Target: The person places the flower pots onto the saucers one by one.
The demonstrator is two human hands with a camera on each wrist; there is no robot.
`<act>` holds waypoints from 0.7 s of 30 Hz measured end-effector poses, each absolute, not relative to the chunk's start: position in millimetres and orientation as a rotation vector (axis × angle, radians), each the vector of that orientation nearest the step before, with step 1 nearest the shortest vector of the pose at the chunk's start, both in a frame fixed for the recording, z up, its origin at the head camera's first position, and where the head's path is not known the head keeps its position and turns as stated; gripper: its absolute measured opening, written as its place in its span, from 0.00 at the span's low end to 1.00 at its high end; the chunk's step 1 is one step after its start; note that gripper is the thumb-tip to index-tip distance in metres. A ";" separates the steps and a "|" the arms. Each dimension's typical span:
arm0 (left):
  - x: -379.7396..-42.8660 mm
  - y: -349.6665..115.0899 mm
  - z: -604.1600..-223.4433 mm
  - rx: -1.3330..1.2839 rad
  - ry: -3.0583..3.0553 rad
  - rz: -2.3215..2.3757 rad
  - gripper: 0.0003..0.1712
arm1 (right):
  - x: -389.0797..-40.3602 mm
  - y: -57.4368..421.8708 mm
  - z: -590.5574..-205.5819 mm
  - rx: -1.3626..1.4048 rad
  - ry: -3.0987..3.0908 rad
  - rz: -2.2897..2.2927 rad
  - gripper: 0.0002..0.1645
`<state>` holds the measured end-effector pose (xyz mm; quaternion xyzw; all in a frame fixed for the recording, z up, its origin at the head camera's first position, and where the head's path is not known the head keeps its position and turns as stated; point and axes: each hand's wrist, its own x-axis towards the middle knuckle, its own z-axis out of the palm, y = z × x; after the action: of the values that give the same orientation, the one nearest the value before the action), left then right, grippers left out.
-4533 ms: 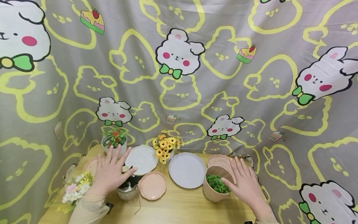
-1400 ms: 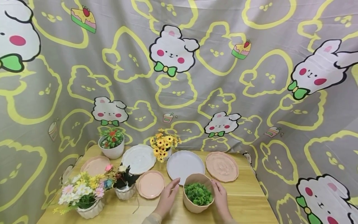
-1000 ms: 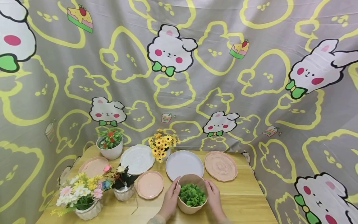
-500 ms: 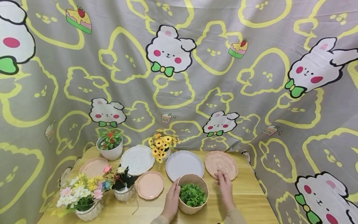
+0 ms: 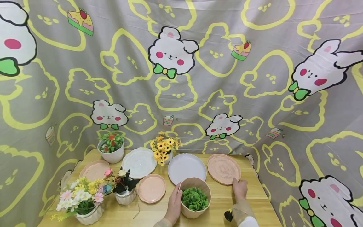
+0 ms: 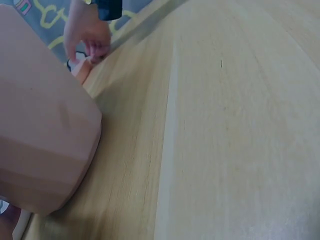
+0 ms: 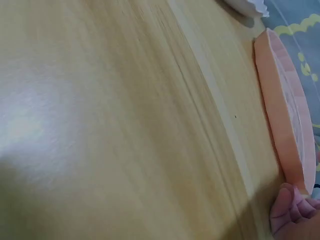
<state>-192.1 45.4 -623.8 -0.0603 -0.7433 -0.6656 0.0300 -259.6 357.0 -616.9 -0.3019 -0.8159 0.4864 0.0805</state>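
Note:
A beige faceted pot (image 5: 191, 213) filled with a green leafy plant (image 5: 195, 199) stands near the table's front, before the lavender plate (image 5: 187, 169). My left hand (image 5: 173, 205) holds the pot's left side; part of its fingers is hidden by the pot. In the left wrist view the pot's wall (image 6: 40, 115) fills the left side, close over the wood. To the right, my right hand (image 5: 239, 188) pinches the near right rim of a round pink plate (image 5: 222, 168). The right wrist view shows curled fingers (image 7: 286, 202) at that plate's edge.
On the left are a pot of mixed flowers (image 5: 80, 197), a dark-leaved potted plant (image 5: 124, 186) and a red-flowered pot (image 5: 111, 154). Yellow flowers (image 5: 164, 146) stand between a white plate (image 5: 139, 163) and the lavender one. Smaller pink plate (image 5: 151, 188) lies mid-left. A patterned curtain (image 5: 181, 94) encloses the table.
Both hands gripped the green plant's pot and brought it left, uncovering the right pink plate. Then my right hand let go and reached that plate's rim; my left hand stayed on the pot.

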 end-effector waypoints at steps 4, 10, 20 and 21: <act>-193.0 46.1 -624.7 -0.145 -2.293 -2.046 0.26 | -265.9 357.9 -620.1 -0.884 -2.516 1.325 0.36; -191.4 49.5 -617.9 -0.065 -2.218 -2.106 0.23 | -269.1 360.0 -618.2 -0.928 -2.587 1.187 0.28; -194.1 57.5 -611.2 -0.006 -2.092 -2.235 0.28 | -254.1 374.2 -618.1 -0.890 -2.599 1.172 0.19; -194.7 58.0 -611.0 0.002 -2.108 -2.216 0.28 | -252.0 375.7 -618.5 -0.884 -2.607 1.165 0.18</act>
<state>-194.7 58.0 -611.0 0.0006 -0.6887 -0.7238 0.0415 -252.0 375.7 -618.5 -0.2950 -0.8696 0.3886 0.0758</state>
